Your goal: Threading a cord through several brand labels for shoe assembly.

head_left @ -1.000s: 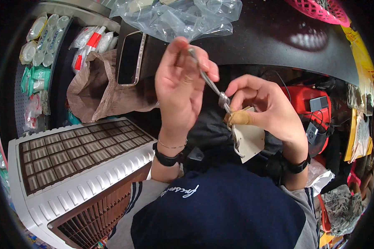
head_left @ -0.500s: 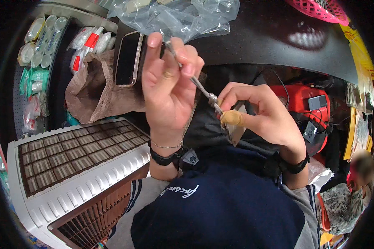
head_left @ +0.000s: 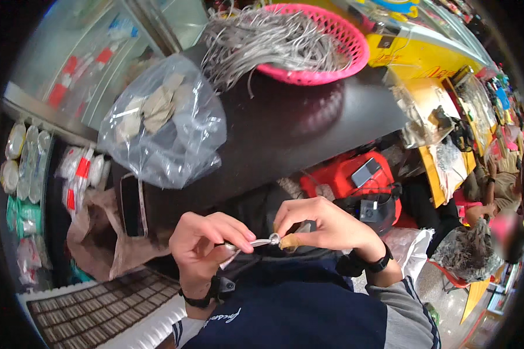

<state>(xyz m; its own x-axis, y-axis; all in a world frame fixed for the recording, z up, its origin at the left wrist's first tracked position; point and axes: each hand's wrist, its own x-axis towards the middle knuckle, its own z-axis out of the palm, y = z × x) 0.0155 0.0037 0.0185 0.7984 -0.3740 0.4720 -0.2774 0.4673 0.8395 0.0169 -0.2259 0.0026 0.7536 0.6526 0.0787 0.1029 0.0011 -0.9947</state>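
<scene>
A grey cord (head_left: 261, 242) runs taut between my two hands in front of my chest. My left hand (head_left: 202, 239) pinches one part of it between thumb and fingers, with a pale strip below the fingertips. My right hand (head_left: 329, 228) is closed on the other part, right beside a small knot or loop (head_left: 275, 238) in the cord. A tan covering wraps the right thumb. Whatever else sits inside the right fingers is hidden. Beyond my hands, a clear plastic bag (head_left: 201, 136) holds several flat beige-grey pieces (head_left: 160, 107).
A pink basket (head_left: 355, 43) heaped with grey cords (head_left: 273, 43) stands on the black table (head_left: 262, 134). A phone (head_left: 134, 206) lies at the left, beside a brown cloth bag (head_left: 96, 232). A red stool (head_left: 346, 189) carries small devices. Another person (head_left: 495, 186) sits far right.
My view has swung up and right, bringing the basket and bag into full sight. The left hand has come down from its raised position, and the cord is now nearly level.
</scene>
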